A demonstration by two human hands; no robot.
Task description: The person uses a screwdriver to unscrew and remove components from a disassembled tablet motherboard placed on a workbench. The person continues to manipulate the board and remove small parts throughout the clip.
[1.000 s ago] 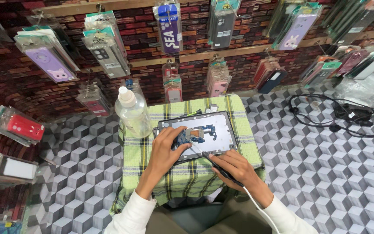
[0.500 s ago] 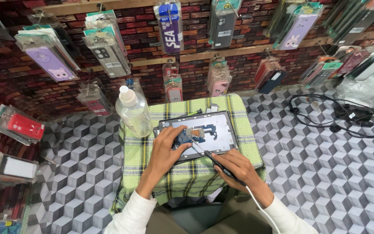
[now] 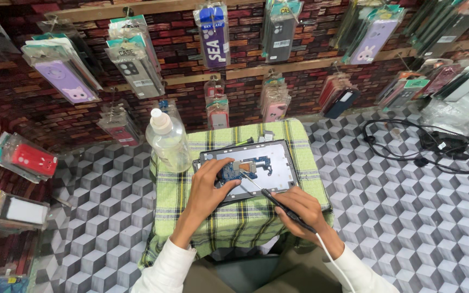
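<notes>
An opened tablet (image 3: pixel 278 165) lies on a small table covered with a green plaid cloth (image 3: pixel 245 217); its circuit board (image 3: pixel 240 168) is exposed. My left hand (image 3: pixel 210 187) rests on the tablet's left part, fingers on the board. My right hand (image 3: pixel 299 209) holds a thin black corded tool (image 3: pixel 275 199) like a pen, its tip touching the board near my left fingers.
A clear plastic bottle (image 3: pixel 166 140) stands at the table's left rear corner. A small black tool (image 3: pixel 243 142) lies behind the tablet. Black cables (image 3: pixel 424 146) lie on the patterned floor to the right. Packaged phone cases (image 3: pixel 213 35) hang on the brick-pattern wall.
My right hand has lifted the black tool off the tablet's lower edge and brought its tip up to the circuit board. My left hand stays on the tablet.
</notes>
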